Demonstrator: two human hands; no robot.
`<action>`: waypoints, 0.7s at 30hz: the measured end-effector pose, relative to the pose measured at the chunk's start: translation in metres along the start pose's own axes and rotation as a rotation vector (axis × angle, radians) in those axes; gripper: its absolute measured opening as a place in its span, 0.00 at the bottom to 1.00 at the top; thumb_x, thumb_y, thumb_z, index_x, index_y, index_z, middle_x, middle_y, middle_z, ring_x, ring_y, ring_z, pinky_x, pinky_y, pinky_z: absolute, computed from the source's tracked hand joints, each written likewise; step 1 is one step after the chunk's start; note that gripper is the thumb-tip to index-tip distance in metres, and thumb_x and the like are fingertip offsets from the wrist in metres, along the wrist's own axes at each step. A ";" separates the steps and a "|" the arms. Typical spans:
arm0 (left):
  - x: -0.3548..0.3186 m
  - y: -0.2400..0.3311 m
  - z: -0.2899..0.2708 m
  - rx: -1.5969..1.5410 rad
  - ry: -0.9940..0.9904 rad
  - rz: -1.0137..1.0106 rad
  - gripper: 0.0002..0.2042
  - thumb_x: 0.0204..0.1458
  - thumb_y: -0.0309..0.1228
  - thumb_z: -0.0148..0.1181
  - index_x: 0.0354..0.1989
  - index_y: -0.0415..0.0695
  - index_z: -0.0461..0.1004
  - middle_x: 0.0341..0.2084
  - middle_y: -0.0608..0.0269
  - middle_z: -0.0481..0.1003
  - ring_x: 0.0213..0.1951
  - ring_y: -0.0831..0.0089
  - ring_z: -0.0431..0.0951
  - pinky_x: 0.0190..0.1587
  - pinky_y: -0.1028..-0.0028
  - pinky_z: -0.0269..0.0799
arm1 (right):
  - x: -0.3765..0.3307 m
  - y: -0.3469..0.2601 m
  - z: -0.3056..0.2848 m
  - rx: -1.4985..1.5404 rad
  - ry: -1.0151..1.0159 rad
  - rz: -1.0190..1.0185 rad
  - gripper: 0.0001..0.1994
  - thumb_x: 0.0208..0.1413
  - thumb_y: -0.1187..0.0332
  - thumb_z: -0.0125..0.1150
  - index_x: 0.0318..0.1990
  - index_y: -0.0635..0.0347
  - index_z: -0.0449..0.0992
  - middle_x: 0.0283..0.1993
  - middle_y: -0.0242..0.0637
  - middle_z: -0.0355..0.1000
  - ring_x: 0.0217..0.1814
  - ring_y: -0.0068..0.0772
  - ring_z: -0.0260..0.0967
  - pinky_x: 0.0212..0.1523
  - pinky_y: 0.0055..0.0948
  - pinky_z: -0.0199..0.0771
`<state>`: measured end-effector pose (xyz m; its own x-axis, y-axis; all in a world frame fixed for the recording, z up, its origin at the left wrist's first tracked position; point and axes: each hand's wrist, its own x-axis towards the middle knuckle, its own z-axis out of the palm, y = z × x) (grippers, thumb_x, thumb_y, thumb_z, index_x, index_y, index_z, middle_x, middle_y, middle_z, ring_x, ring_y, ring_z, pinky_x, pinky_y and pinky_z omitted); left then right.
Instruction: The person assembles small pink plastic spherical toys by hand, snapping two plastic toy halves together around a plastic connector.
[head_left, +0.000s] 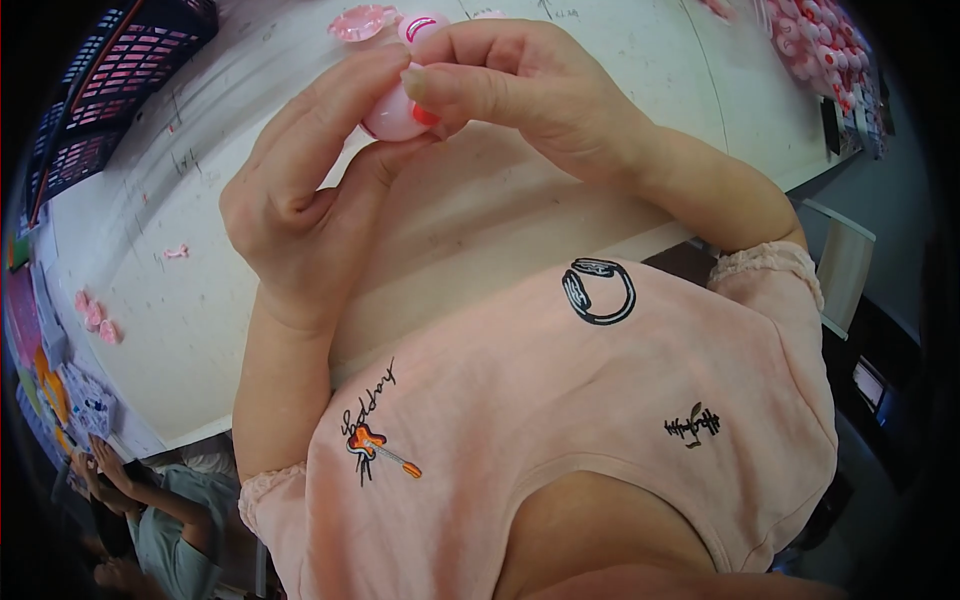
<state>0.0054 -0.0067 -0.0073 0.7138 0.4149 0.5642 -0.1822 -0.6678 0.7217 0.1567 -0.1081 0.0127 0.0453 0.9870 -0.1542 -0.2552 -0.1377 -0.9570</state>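
Observation:
Near the far middle of the white table, my two hands meet around a rounded pink plastic toy part (pixel 392 118) with a red patch on its right side. My left hand (pixel 305 190) grips it from the left, its thumb below and its fingers above. From the right, my right hand (pixel 550 95) presses its thumb against the top of the part; the other fingertips are partly hidden behind it. Just beyond the fingers shows a pink ball-shaped piece (pixel 420 27) with a darker pink curved mark. Whether it joins the held part, I cannot tell. Beside it lies a translucent pink scalloped piece (pixel 363 22).
A dark blue plastic basket (pixel 95 100) stands at the far left. Small pink pieces (pixel 97 317) and a thin pink piece (pixel 177 251) lie on the left of the table (pixel 150 380). Several pink-and-red toys (pixel 825 45) are heaped far right. Another person (pixel 170 520) is at lower left.

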 end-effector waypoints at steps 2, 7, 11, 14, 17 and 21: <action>-0.001 0.001 0.001 0.019 0.004 -0.008 0.19 0.38 0.13 0.59 0.43 0.33 0.71 0.40 0.55 0.73 0.43 0.69 0.73 0.45 0.75 0.70 | 0.004 0.002 0.002 0.068 0.023 0.018 0.15 0.51 0.60 0.58 0.37 0.65 0.73 0.34 0.33 0.71 0.35 0.20 0.67 0.41 0.20 0.67; 0.000 -0.001 0.007 -0.050 0.066 -0.124 0.19 0.33 0.14 0.61 0.39 0.36 0.74 0.37 0.56 0.75 0.39 0.69 0.75 0.43 0.75 0.70 | 0.010 0.003 -0.007 0.106 0.093 0.141 0.16 0.46 0.59 0.63 0.31 0.66 0.75 0.31 0.36 0.73 0.33 0.22 0.69 0.38 0.18 0.68; 0.000 -0.003 0.006 -0.142 -0.020 -0.244 0.19 0.37 0.15 0.60 0.43 0.37 0.72 0.40 0.56 0.74 0.43 0.70 0.74 0.46 0.75 0.68 | 0.012 -0.001 -0.015 0.087 -0.007 0.240 0.16 0.55 0.60 0.52 0.42 0.65 0.72 0.36 0.31 0.70 0.38 0.20 0.67 0.43 0.22 0.67; -0.001 -0.002 0.003 -0.209 -0.028 -0.299 0.20 0.39 0.16 0.59 0.45 0.37 0.71 0.41 0.56 0.73 0.44 0.71 0.73 0.47 0.76 0.68 | 0.018 -0.002 -0.023 0.174 -0.037 0.320 0.16 0.52 0.62 0.57 0.42 0.65 0.70 0.36 0.32 0.70 0.34 0.18 0.66 0.37 0.18 0.67; 0.003 0.006 0.001 -0.371 0.043 -0.384 0.21 0.40 0.14 0.58 0.48 0.35 0.68 0.43 0.55 0.71 0.44 0.71 0.72 0.47 0.75 0.70 | 0.018 -0.016 -0.018 0.198 0.057 0.370 0.16 0.48 0.66 0.62 0.42 0.65 0.69 0.35 0.33 0.70 0.31 0.17 0.66 0.33 0.15 0.67; 0.006 0.006 0.000 -0.513 0.071 -0.449 0.24 0.39 0.12 0.59 0.49 0.32 0.65 0.43 0.55 0.70 0.44 0.70 0.72 0.45 0.74 0.72 | 0.006 -0.008 -0.011 0.016 0.156 -0.111 0.12 0.48 0.71 0.62 0.39 0.66 0.71 0.35 0.35 0.71 0.36 0.21 0.69 0.37 0.18 0.70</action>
<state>0.0091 -0.0085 0.0005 0.7521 0.6344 0.1784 -0.1890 -0.0517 0.9806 0.1698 -0.1018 0.0171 0.2230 0.9711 -0.0856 -0.2552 -0.0266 -0.9665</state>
